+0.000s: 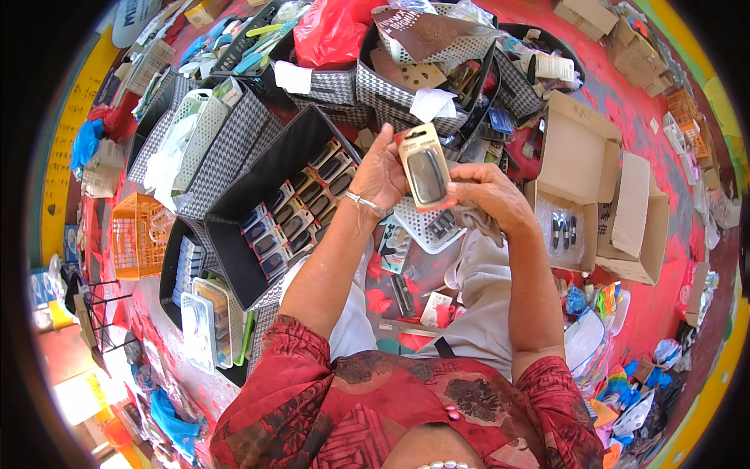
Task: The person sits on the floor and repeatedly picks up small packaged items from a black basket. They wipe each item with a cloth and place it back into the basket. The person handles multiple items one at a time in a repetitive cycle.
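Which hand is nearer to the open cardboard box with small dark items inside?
Right. The right hand is just beside the cardboard box, on its left edge side. The left hand is further away, beyond the blister pack that it holds.

Place: a market stall or small shop's sorting spot on a red floor (672, 305) | 10 o'clock: black bin (234, 219) full of small packed goods in rows | 12 o'clock: patterned baskets (391, 98) stuffed with stock | 3 o'clock: open cardboard boxes (582, 156) | 9 o'clock: orange crate (133, 234).
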`<action>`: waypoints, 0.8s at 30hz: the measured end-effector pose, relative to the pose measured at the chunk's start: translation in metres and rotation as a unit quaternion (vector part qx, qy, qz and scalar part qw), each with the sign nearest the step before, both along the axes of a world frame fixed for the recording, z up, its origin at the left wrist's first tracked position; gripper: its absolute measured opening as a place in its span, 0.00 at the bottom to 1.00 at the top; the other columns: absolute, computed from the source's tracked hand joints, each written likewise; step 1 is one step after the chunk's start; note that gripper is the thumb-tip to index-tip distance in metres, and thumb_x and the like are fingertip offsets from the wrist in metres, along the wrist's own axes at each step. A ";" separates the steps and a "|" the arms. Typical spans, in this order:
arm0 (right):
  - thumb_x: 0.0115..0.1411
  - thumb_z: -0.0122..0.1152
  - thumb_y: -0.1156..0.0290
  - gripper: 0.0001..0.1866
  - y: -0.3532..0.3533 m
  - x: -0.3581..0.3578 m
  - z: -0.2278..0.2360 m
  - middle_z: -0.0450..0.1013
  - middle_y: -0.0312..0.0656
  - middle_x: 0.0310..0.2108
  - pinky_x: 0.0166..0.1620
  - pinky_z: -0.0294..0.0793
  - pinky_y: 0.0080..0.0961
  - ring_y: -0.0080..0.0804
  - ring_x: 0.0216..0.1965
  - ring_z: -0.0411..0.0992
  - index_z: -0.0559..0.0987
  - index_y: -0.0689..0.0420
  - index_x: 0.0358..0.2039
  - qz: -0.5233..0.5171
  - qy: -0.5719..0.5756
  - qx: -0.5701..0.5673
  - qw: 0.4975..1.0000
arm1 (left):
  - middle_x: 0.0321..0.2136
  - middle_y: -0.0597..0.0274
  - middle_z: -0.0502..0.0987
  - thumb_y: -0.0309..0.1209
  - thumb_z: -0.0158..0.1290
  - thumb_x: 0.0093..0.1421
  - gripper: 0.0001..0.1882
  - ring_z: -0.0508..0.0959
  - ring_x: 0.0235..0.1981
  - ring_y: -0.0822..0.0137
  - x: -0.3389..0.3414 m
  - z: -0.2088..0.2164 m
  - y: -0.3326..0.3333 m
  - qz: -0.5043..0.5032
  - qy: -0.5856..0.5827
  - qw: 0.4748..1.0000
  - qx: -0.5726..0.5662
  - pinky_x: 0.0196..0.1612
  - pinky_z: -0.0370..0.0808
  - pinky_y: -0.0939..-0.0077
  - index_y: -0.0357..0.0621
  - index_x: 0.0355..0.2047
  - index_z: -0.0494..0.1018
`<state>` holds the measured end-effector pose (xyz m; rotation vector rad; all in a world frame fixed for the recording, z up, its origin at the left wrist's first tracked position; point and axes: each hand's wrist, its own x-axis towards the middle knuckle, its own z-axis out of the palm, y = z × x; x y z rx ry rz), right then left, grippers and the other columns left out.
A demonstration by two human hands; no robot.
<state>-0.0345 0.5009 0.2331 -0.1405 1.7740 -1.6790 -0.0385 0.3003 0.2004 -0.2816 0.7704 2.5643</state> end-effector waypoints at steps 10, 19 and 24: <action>0.52 0.56 0.71 0.12 0.014 -0.011 0.007 0.73 0.34 0.28 0.36 0.66 0.13 0.17 0.28 0.67 0.78 0.64 0.35 0.090 -0.009 0.028 0.996 | 0.33 0.54 0.76 0.43 0.45 0.60 0.22 0.78 0.30 0.66 0.004 0.015 -0.016 -0.165 0.094 0.965 -0.180 0.27 0.79 0.79 0.33 0.39 0.70; 0.50 0.57 0.67 0.10 -0.004 -0.016 0.011 0.72 0.39 0.27 0.34 0.69 0.22 0.25 0.27 0.69 0.77 0.62 0.29 -0.284 0.299 0.163 0.896 | 0.27 0.63 0.74 0.42 0.44 0.61 0.18 0.77 0.27 0.72 0.005 -0.010 0.011 -0.080 0.130 0.906 -0.394 0.28 0.77 0.78 0.36 0.34 0.71; 0.49 0.57 0.67 0.11 -0.022 -0.009 -0.018 0.72 0.48 0.27 0.35 0.69 0.29 0.42 0.30 0.72 0.76 0.63 0.27 -0.122 0.439 0.228 0.860 | 0.27 0.63 0.75 0.40 0.46 0.60 0.16 0.77 0.25 0.72 0.012 -0.013 0.014 -0.001 0.092 0.918 -0.386 0.24 0.77 0.80 0.37 0.35 0.71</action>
